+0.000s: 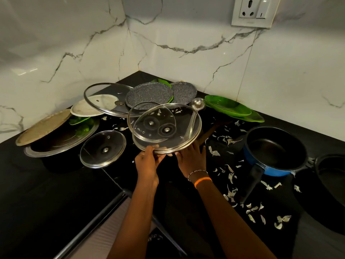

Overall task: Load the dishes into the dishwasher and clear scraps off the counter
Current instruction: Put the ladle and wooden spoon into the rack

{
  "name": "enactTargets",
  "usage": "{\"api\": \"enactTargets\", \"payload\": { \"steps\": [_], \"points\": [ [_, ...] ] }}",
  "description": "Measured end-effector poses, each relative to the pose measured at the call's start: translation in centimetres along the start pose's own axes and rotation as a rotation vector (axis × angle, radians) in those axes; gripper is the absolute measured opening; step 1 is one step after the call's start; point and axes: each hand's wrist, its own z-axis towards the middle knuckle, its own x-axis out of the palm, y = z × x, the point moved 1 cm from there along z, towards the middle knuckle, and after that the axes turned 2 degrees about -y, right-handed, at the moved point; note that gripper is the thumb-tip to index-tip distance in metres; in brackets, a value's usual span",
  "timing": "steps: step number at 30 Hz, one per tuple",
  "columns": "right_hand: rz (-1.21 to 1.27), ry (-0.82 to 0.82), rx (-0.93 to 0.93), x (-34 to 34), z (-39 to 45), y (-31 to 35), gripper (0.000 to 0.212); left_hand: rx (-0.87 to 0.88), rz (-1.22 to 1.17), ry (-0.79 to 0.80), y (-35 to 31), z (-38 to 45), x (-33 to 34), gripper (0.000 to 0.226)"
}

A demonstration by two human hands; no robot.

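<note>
Hands gripping stacked glass lids [164, 128] at near rim, left hand [147, 161], right hand [190, 157], above black counter [56, 193].

No words, brands or numbers can be read; faint marks on the far-right wall socket [252, 11] stay illegible.

Home kitchen: black counter [56, 184], marble backsplash [186, 58], wall socket [254, 11], pan [276, 150], glass lids [164, 128].
</note>
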Motion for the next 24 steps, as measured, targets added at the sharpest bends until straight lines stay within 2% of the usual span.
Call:
{"api": "enactTargets", "payload": {
  "steps": [5, 10, 13, 16, 20, 24],
  "points": [
    [-0.086, -0.163, 0.166, -0.5, -2.5, -2.4, 0.041, 0.015, 0.048, 0.007, 0.5, -0.1, 0.0, 0.015],
    [-0.261, -0.221, 0.357, -1.7, -3.2, -4.2, 0.034, 0.031, 0.146, -0.004, 1.2, 0.6, -0.5, 0.008],
    [-0.275, -0.285, 0.469, -2.4, -2.8, -5.1, 0.033, 0.069, 0.206, 0.029, 1.7, 0.6, -0.7, 0.011],
    [-0.139, -0.289, 0.521, -2.7, -1.9, -5.0, 0.028, 0.098, 0.284, 0.051, 2.1, 0.3, -1.0, 0.014],
    [-0.177, -0.237, 0.556, -2.5, -1.1, -4.8, 0.035, 0.093, 0.349, 0.058, 2.6, 0.2, -1.1, 0.014],
    [-0.176, -0.212, 0.581, -3.1, -0.2, -5.6, 0.030, 0.066, 0.351, 0.053, 2.6, 0.2, -1.0, 0.015]
  ]
}}
